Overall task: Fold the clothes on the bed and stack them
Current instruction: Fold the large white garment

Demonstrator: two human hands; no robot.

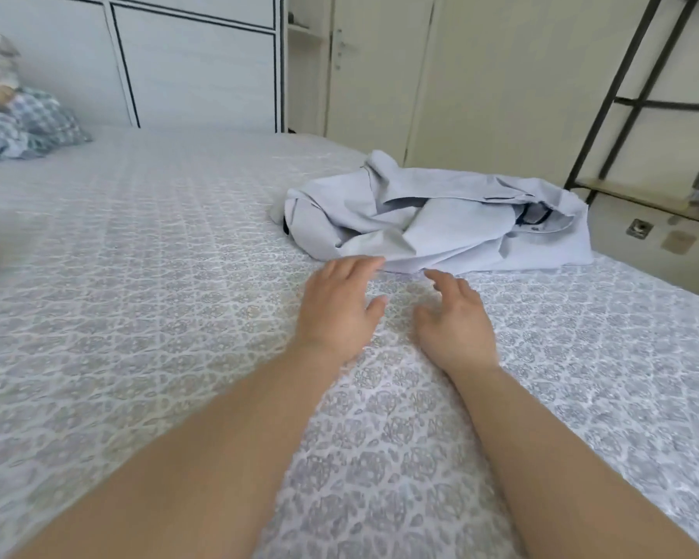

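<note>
A crumpled pale blue shirt [432, 219] lies in a heap on the far right part of the bed [138, 276]. Both my arms stretch out over the patterned cover toward it. My left hand [335, 308] is open with straight fingers, its fingertips at the shirt's near edge. My right hand [457, 320] is open just short of the shirt, fingers relaxed and holding nothing.
Patterned pillows [21, 119] are piled at the far left corner of the bed. A white wardrobe [186, 58] stands behind the bed, a door [376, 66] beside it. A black metal shelf frame [638, 102] stands at the right, past the bed's edge.
</note>
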